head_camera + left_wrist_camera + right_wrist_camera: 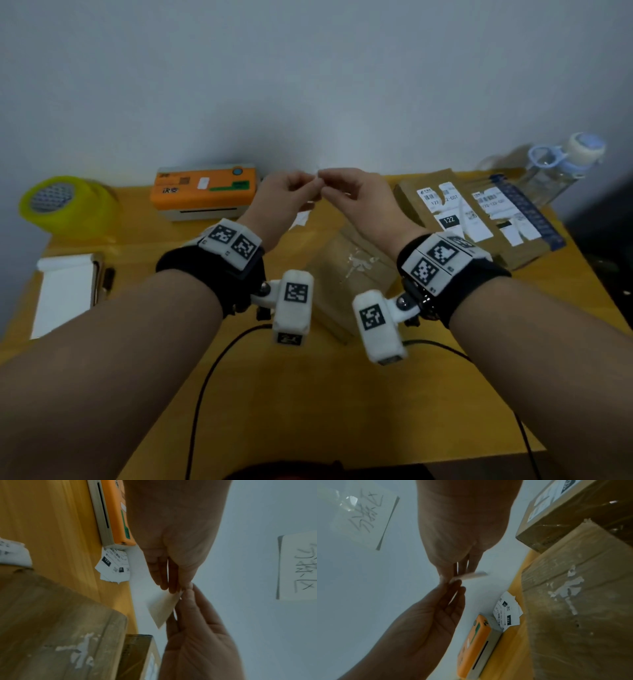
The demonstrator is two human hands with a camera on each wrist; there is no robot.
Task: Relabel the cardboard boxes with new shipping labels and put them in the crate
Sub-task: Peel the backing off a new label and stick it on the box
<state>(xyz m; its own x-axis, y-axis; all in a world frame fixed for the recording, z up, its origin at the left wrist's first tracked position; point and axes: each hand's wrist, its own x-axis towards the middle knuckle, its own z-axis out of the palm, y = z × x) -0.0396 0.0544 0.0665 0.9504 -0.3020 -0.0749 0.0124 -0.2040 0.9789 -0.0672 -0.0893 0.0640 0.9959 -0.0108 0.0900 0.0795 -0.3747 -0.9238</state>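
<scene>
Both hands are raised over the table, fingertips meeting. My left hand and right hand pinch one corner of a small white label, which hangs edge-on between them. Below the hands lies a cardboard box with torn white label scraps on its top. Two more boxes with old shipping labels lie at the right. No crate is in view.
An orange label printer stands at the back, with peeled labels piled beside it. A yellow tape roll and white pad sit at the left, and a water bottle at the far right. Cables cross the front.
</scene>
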